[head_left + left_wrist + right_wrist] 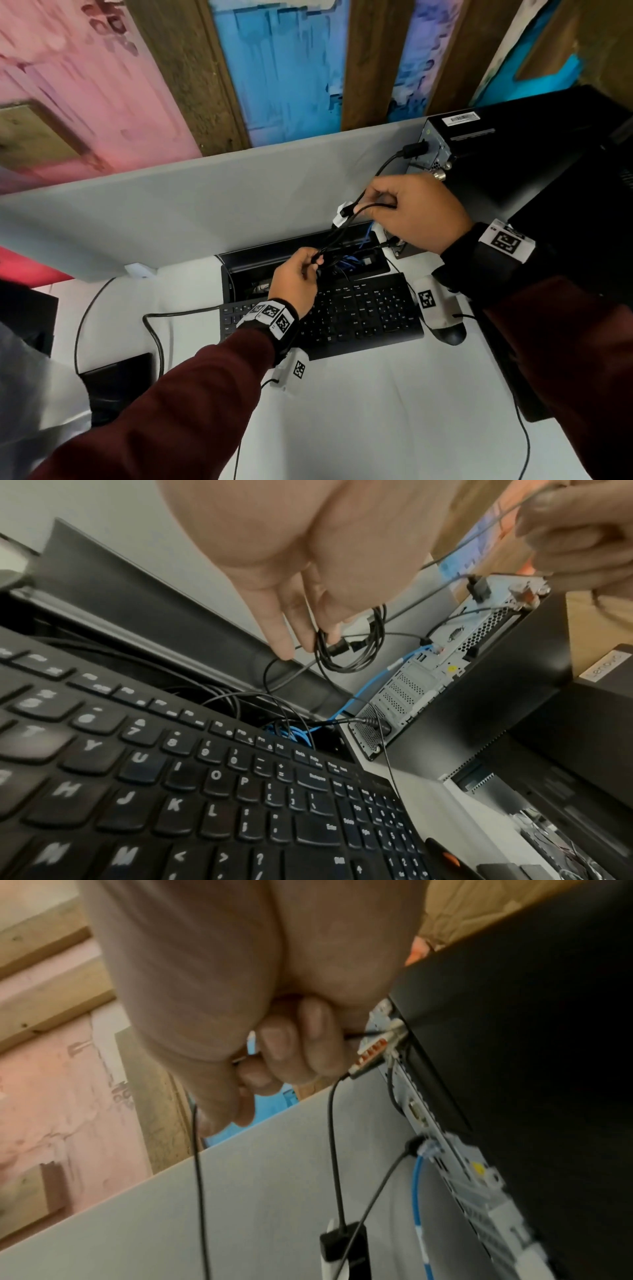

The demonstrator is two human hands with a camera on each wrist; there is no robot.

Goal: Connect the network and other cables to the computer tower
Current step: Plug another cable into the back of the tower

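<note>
desk (pixel 359 411): one tower (pixel 513 164), two hands, cables (pixel 342 233)

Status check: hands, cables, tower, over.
Left hand grips coiled black cable. Right hand pinches thin black cable. Blue network cable already plugged into tower. Nothing blocking.

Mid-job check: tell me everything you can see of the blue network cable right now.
The blue network cable is a thin, round, plastic-jacketed lead with a clear plug on its end. That plug sits in a port on the metal rear panel of the computer tower, about halfway along it, beside a black lead. Near the plug it carries a small pale band. From there it hangs down into the desk's cable well behind the keyboard, where it lies looped among black wires. Neither hand touches it.
</note>
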